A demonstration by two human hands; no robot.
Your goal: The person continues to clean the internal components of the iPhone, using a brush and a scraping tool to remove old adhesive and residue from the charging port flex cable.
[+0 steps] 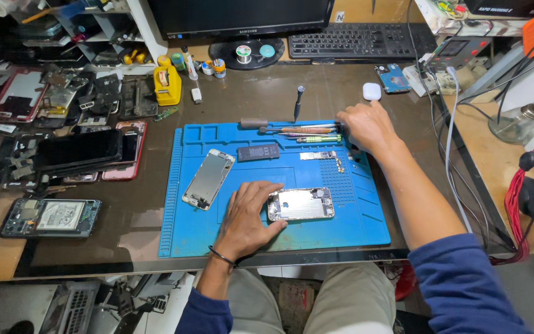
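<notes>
My left hand [246, 218] lies flat over the left end of the phone shell [301, 204], fingers spread and pressing it onto the blue mat [366, 210] rather than closed around it; the shell sits near the mat's front edge, open side up. My right hand [366, 127] is out at the far right corner of the mat, fingers curled over the ends of the tools [307, 130] lined up there, but I cannot tell whether it has closed on one yet. To do this well I judge I should keep the left palm's weight low and even so the shell does not skid, and lift a single tool by its handle without rolling the others off the row. Just behind the shell lie the battery [258, 152] and a small board [317, 155]; the screen [208, 179] rests tilted to the left. Beyond the mat, a pile of other phones [88, 151] crowds the desk's left side.
</notes>
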